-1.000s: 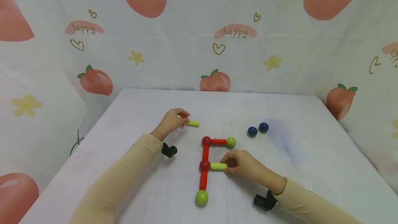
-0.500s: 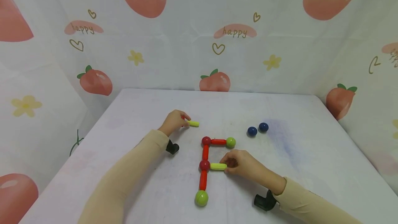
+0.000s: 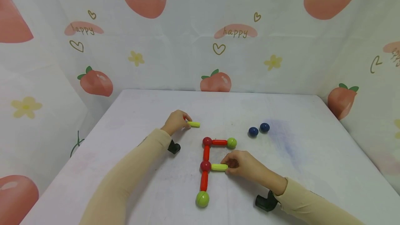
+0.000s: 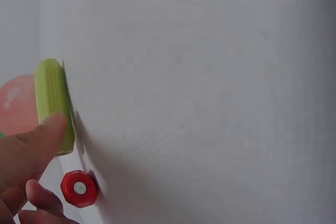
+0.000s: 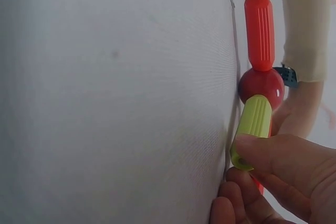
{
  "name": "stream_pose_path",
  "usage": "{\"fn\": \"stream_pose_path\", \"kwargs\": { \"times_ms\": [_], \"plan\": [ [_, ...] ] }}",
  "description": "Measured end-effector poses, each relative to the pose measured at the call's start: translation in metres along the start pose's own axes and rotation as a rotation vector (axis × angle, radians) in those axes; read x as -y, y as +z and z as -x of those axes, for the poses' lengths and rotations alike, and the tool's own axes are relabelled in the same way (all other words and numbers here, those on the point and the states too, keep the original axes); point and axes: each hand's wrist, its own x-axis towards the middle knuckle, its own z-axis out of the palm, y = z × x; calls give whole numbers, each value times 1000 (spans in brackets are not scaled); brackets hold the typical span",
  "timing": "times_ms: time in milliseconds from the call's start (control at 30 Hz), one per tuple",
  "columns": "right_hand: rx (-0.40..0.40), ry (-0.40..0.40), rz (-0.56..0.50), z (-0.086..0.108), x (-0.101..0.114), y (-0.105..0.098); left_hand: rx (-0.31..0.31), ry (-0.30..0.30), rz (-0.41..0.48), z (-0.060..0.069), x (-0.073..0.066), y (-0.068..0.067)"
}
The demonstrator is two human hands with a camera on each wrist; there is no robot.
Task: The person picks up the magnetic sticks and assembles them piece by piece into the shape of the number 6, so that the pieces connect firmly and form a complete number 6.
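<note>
My left hand (image 3: 176, 121) is at the back left of the table. Its thumb and a finger pinch a yellow-green magnetic stick (image 4: 51, 95), whose far side is hidden. Just by the curled fingers, a red stick (image 4: 80, 188) shows its round metal end. My right hand (image 3: 247, 166) pinches the free end of another yellow-green stick (image 5: 255, 121). The other end of that stick meets a dark red ball (image 3: 205, 166), the middle joint of a flat figure. Red sticks run from this ball to a green ball (image 3: 202, 199) and to another red ball (image 3: 207, 142).
From the upper red ball, a red stick (image 3: 220, 142) leads right to a second green ball (image 3: 232, 143). Two dark blue balls (image 3: 253, 132) lie apart at the back right. A patterned cloth (image 3: 175, 44) hangs behind the white table (image 3: 150, 103).
My left hand has shifted slightly right around the yellow-green stick, and its forearm has swung right. The right hand and the ball-and-stick figure stay in place.
</note>
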Motion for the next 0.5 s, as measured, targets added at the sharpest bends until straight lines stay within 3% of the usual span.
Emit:
{"fn": "stream_pose_path", "kwargs": {
  "times_ms": [267, 500],
  "plan": [
    [8, 12, -3, 0, 0, 0, 5, 12, 45, 6, -1, -7],
    [10, 8, 1, -1, -1, 0, 36, 40, 98, 26, -12, -14]
  ]
}}
